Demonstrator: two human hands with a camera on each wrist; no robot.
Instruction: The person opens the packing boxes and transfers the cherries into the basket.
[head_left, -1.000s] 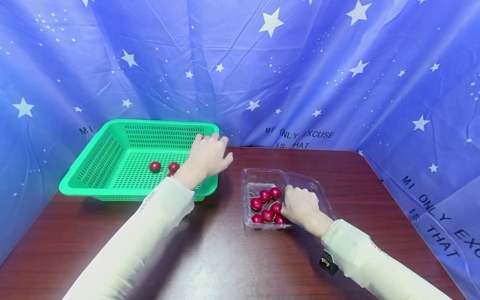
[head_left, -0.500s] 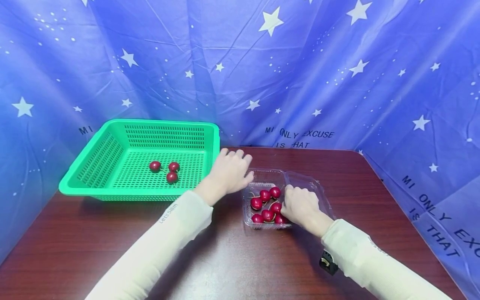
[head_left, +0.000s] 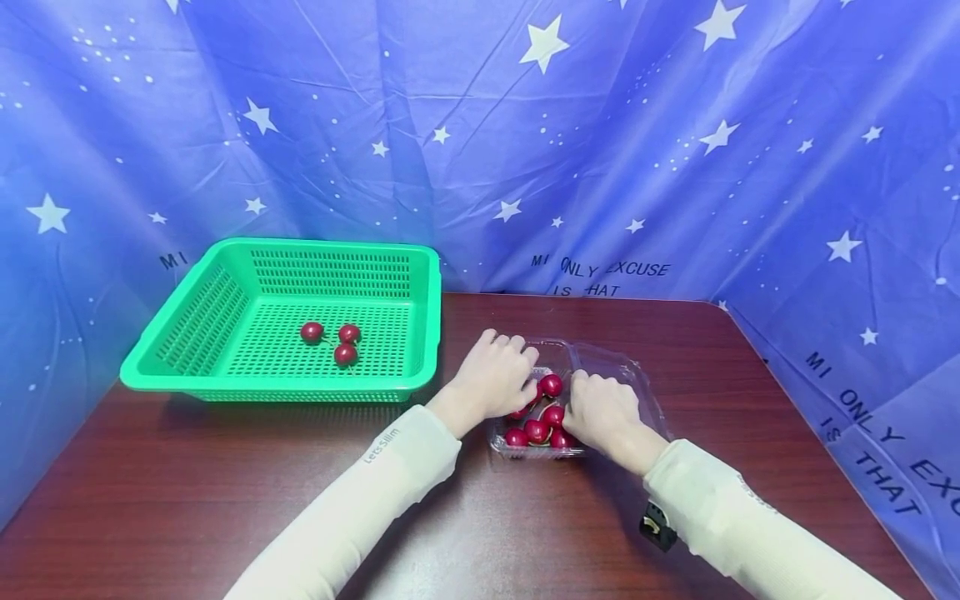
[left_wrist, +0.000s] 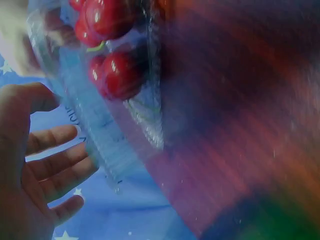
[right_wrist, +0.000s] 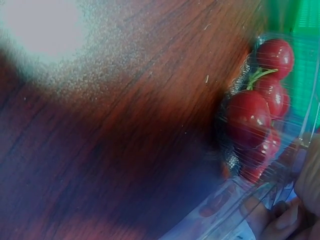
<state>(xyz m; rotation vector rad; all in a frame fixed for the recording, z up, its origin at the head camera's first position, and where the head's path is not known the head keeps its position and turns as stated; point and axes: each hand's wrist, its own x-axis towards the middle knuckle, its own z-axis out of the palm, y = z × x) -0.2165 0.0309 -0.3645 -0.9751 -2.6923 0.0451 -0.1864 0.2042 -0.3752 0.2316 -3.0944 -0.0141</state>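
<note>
Well to the left of my left hand, a green basket (head_left: 277, 384) sits on a brown table (head_left: 510, 533), in front of a blue curtain (head_left: 480, 125) printed with white stars. On its slotted floor lie 3 cherries (head_left: 346, 355), close together. Next comes my left hand (head_left: 495, 375), over the left side of a clear tub (head_left: 557, 354); its fingers are parted and hold nothing. I cannot tell whether it touches the tub. Between my 2 hands, red fruits (head_left: 536, 431) lie in the tub: 5 show plainly, others are partly hidden by my left hand. My right hand (head_left: 606, 414) pinches the tub's right edge, thumb and fingers either side of the plastic. Beyond that hand, to its right, the lid (head_left: 626, 371) is folded out.
</note>
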